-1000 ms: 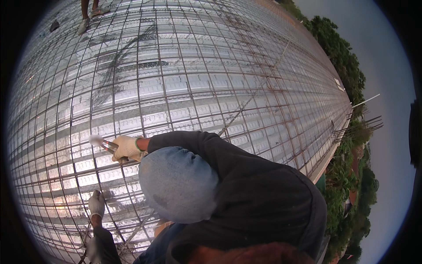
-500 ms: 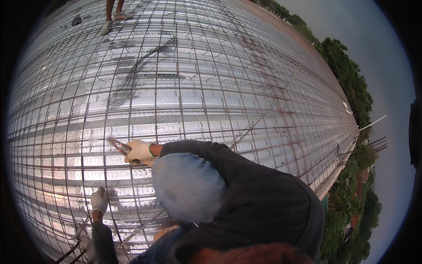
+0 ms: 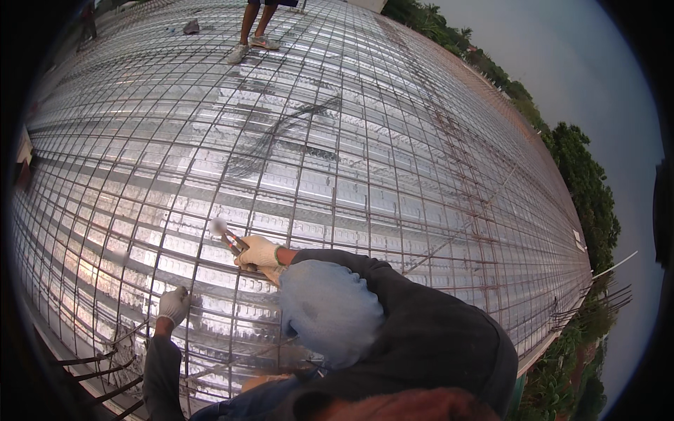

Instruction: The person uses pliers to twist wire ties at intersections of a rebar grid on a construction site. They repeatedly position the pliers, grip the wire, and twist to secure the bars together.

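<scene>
Over rebar mesh (image 3: 335,203) | right hand (image 3: 258,252): pliers-like tool (image 3: 234,243), far end blurred

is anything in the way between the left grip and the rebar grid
Nothing visible stands between the left grip and the rebar grid, though I cannot tell whether they touch.

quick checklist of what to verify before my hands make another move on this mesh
1. Right hand closed around the pliers-like tool: ok.
2. Far end of that tool clearly visible: not ok, a pale blur covers it.
3. Left hand gloved, like the right: ok.
4. Left hand firmly gripping the rebar mesh: cannot tell; it is at the bars, but its fingertips are unclear.
5. Other person's shoes apart from both hands: ok, well beyond them on the mesh.
</scene>
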Demonstrator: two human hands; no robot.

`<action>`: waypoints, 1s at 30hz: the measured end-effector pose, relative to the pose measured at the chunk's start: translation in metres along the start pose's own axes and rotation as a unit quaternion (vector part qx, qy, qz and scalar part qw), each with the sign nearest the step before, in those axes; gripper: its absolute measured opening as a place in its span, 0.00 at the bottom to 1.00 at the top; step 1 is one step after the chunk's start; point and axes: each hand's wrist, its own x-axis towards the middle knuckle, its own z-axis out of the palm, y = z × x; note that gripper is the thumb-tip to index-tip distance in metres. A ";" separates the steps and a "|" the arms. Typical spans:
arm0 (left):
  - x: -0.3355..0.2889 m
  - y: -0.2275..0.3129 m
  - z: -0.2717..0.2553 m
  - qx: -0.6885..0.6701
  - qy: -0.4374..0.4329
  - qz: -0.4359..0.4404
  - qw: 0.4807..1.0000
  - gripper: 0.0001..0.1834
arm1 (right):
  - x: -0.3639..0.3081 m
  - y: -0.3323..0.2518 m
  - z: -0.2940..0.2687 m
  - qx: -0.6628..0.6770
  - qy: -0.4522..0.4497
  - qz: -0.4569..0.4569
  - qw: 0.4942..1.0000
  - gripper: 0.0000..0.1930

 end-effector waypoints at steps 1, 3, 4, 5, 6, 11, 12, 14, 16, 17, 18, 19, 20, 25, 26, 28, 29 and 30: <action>0.001 -0.002 -0.003 0.005 0.004 0.004 1.000 0.15 | 0.000 -0.002 0.003 0.015 0.002 0.003 1.000 0.08; 0.007 -0.009 -0.004 0.019 0.013 0.022 0.999 0.15 | -0.008 -0.014 -0.003 -0.071 0.008 0.008 0.997 0.08; 0.010 -0.011 -0.008 0.028 0.019 0.036 0.999 0.15 | -0.003 -0.021 -0.005 -0.085 -0.010 -0.003 0.996 0.08; 0.016 -0.002 0.004 0.021 0.027 0.051 0.998 0.15 | -0.007 -0.011 -0.018 -0.092 0.000 0.004 0.996 0.08; 0.022 0.006 0.020 -0.018 0.017 0.052 0.998 0.14 | -0.009 0.001 -0.030 -0.067 0.024 0.015 0.997 0.07; 0.010 -0.041 0.019 -0.006 0.032 0.057 0.998 0.11 | -0.014 -0.018 -0.002 -0.087 0.010 0.014 0.996 0.07; 0.009 -0.033 0.022 -0.024 0.013 0.047 0.999 0.11 | -0.027 -0.019 -0.006 -0.079 0.018 0.013 0.997 0.07; 0.013 -0.022 0.022 -0.055 -0.015 0.028 0.998 0.12 | -0.046 -0.027 -0.011 -0.065 0.029 0.004 0.997 0.08; 0.009 -0.021 0.019 -0.047 -0.030 0.031 0.998 0.14 | -0.056 -0.036 -0.009 -0.065 0.025 -0.003 0.998 0.09; 0.009 -0.023 0.018 -0.042 -0.016 0.043 0.998 0.15 | -0.059 -0.041 -0.009 -0.073 0.020 -0.013 0.997 0.09; 0.009 -0.026 0.018 -0.039 -0.004 0.057 0.998 0.15 | -0.057 -0.037 -0.009 -0.027 0.017 -0.021 0.999 0.08; 0.009 -0.029 0.020 -0.039 -0.011 0.056 0.998 0.16 | -0.058 -0.035 -0.010 -0.024 0.019 -0.016 0.999 0.08; 0.011 -0.036 0.020 -0.036 -0.007 0.064 0.997 0.16 | -0.055 -0.036 -0.010 -0.019 0.019 -0.016 1.000 0.08; 0.017 -0.038 0.016 -0.033 -0.051 0.033 0.998 0.17 | -0.055 -0.037 -0.011 0.000 0.017 -0.015 1.000 0.08; 0.018 -0.037 0.015 -0.038 -0.058 0.028 0.997 0.17 | -0.058 -0.041 -0.012 -0.003 0.016 -0.017 1.000 0.08; 0.017 -0.035 0.015 -0.054 -0.041 0.036 0.997 0.16 | -0.054 -0.037 -0.011 0.031 0.019 -0.025 0.999 0.07; 0.015 -0.038 0.014 -0.061 -0.033 0.039 0.997 0.15 | -0.052 -0.035 -0.008 0.049 0.019 -0.029 0.998 0.07; 0.014 -0.040 0.012 -0.063 -0.037 0.032 0.997 0.15 | -0.051 -0.035 -0.006 0.047 0.018 -0.023 0.998 0.07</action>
